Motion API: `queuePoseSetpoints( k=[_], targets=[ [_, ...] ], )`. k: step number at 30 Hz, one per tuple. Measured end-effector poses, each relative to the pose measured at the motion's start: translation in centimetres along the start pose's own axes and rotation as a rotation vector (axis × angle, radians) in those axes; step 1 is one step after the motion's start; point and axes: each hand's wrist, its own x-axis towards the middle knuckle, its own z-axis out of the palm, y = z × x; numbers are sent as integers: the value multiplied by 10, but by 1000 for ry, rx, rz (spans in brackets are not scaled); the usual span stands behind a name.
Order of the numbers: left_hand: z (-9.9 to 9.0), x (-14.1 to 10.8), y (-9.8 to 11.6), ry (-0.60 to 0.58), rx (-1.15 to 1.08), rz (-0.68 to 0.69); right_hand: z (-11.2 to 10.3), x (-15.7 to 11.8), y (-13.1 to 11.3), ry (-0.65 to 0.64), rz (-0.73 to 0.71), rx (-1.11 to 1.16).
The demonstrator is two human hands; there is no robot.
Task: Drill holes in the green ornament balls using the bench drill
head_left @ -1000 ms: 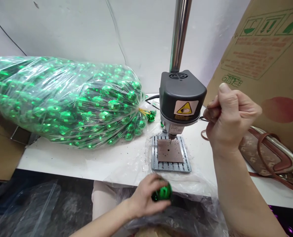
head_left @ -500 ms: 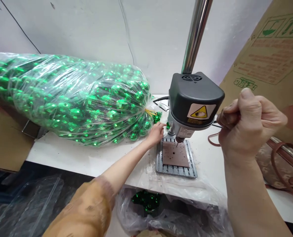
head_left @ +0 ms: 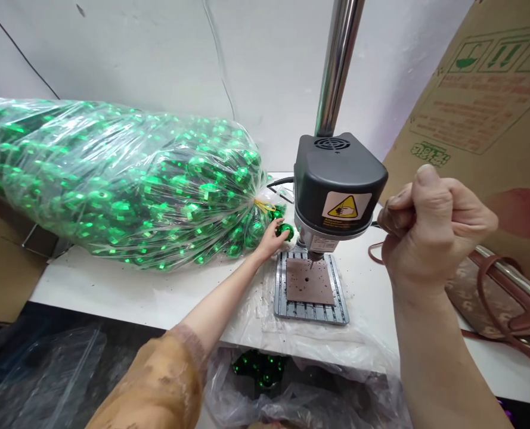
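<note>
My left hand (head_left: 272, 239) has its fingers closed around a shiny green faceted ball (head_left: 285, 232), beside the tied neck of a clear plastic bag (head_left: 193, 190) full of such balls. Right of the bag stands a small drill press (head_left: 338, 185) with a black housing. Its bit points down above a brown square plate (head_left: 307, 292) that has a dark hole and lies on the grooved metal base (head_left: 341, 313). At the housing's right side, my right hand (head_left: 430, 232) makes a fist on the drill press lever, which is mostly hidden by the fingers.
A large cardboard box (head_left: 483, 119) and a brown patterned bag (head_left: 483, 298) with straps stand at the right. Below the table edge, green balls (head_left: 262, 368) lie in an open plastic bag (head_left: 318, 408). The steel column (head_left: 338, 65) rises behind the drill.
My left hand's fingers have gone from reaching beside the bag's neck to closing around a green ball. The view has shifted slightly; my right fist stays beside the drill.
</note>
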Motion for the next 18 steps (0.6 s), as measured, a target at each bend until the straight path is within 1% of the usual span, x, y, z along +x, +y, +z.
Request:
queuePoseSetpoints(
  k=[2, 4, 6, 8, 10, 12, 18],
  targets=[
    [-10, -27, 1, 34, -129, -161, 0, 0, 1, -13, -11, -17],
    [-17, -56, 5, 27, -254, -288, 0, -1, 1, -18, -26, -25],
    [-19, -82, 10, -20, -315, -317, 1, -1, 1, -14, -41, -22],
    [-16, -100, 14, -86, -318, -278, 1, -1, 2, -12, -46, -17],
    [-11, -109, 18, -139, -292, -241, 0, -1, 2, -17, -41, -22],
    [-5, -111, 20, -174, -243, -219, -1, 0, 3, -25, -30, -34],
    [7, -105, 18, -184, -93, -145, -1, 1, 4, -50, -27, -6]
  ],
)
